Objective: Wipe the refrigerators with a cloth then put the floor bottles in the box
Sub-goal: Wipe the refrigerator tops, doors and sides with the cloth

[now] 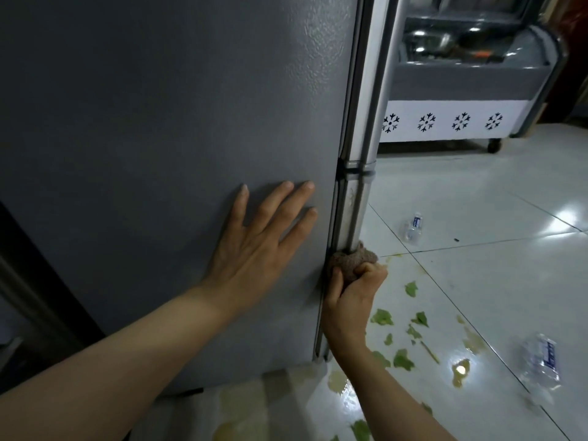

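A tall grey refrigerator fills the left of the head view. My left hand rests flat on its side panel, fingers spread. My right hand grips a brown cloth and presses it against the silver door edge low down. Two clear plastic bottles lie on the tiled floor: one just right of the refrigerator, another near the right edge.
A glass-topped chest freezer with snowflake cut-outs stands at the back right on wheels. Green leaf scraps and yellowish spills are scattered over the glossy white floor tiles. A dark appliance stands at the far left.
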Tool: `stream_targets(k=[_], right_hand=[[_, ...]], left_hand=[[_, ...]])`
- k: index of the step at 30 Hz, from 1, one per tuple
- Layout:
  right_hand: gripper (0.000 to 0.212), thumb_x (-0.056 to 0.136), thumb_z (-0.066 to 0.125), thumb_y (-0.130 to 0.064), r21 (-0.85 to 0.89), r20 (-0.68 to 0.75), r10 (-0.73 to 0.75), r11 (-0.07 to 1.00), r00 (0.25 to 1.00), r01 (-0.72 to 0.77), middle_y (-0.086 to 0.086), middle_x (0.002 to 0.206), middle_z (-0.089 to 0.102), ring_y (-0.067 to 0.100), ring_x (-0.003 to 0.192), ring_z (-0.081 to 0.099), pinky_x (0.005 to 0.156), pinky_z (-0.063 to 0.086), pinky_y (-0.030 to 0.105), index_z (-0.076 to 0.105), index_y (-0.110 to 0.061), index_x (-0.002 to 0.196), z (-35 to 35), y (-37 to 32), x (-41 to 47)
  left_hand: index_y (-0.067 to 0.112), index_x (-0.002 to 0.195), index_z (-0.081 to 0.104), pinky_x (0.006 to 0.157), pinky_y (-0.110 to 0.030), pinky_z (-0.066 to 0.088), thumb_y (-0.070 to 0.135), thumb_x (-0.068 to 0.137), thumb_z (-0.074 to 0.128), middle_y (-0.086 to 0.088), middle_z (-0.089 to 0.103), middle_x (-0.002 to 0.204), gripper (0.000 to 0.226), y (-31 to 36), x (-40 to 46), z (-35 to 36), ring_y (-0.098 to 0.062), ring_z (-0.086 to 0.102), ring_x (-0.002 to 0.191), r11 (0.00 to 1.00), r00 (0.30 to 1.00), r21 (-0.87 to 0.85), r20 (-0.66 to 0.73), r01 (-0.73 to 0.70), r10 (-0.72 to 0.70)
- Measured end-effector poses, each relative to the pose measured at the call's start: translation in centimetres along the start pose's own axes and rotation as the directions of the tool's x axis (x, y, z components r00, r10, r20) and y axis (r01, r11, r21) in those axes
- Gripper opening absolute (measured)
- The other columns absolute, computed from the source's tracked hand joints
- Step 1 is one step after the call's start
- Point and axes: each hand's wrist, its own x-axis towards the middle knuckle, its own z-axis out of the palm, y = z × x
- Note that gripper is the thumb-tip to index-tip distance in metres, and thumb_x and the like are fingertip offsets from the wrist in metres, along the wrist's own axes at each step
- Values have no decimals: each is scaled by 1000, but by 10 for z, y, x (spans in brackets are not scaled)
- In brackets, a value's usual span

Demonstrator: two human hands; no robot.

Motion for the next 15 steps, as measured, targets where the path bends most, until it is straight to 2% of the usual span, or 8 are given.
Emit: stream_targets(k=[3,6,9,12,15], right_hand=[[19,87,50,-15,26,-4,-33,999,999,33,8,94,37,19,82,39,72,34,25,31,-16,89,-3,-16,19],[17,88,49,-16,30,-142,-150,987,979,155,9,93,37,19,84,40,74,34,22,33,-15,92,4,-40,53],[14,85,49,-12,25,-194,-167,984,967,175,9,94,34,12,85,35,76,32,15,40,-3,92,11,-34,55],[16,83,48,-10,34,-141,-163,985,977,169,11,93,32,10,83,30,78,30,9,39,1,89,11,-1,27],[15,82,45,-13,31,-38,-91,995,995,92,12,94,30,10,83,28,78,29,8,37,-2,89,10,36,-11]], left_hand=[[14,135,48,103,-63,26,13,87,34,-10,36,150,50,3,-12,8,-26,26,135,999,999,16,29,-40,40],[14,140,36,105,-58,15,14,87,35,-7,24,153,53,11,-23,21,-25,21,137,997,996,38,50,-74,72],[14,141,33,106,-57,12,13,90,35,-5,20,151,51,18,-32,33,-24,21,137,997,997,2,22,-75,75],[13,141,33,109,-55,5,13,92,33,-6,22,151,50,20,-37,42,-24,20,138,997,998,-38,-4,-69,69],[12,140,33,110,-53,0,11,92,31,-5,21,151,48,24,-45,51,-23,19,138,995,996,-49,3,-88,88]])
